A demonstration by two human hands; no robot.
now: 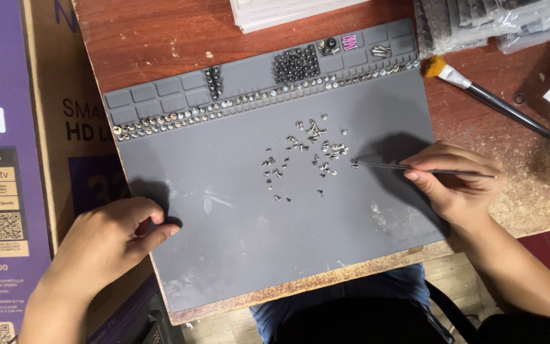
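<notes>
I see my right hand (456,185) pinching stiff, slim tweezers (424,169) mid-shaft near tiny, light, scatter-prone screws (307,153); left hand (106,245) loosely curled, empty, on grey mat (256,242)

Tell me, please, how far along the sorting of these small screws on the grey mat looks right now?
Partly done: the compartments along the grey mat already hold sorted screws. In hand: the right hand points tweezers at a screw on the pile's edge, while the left hand rests on the mat's corner. Left: the loose screws scattered mid-mat.
</notes>
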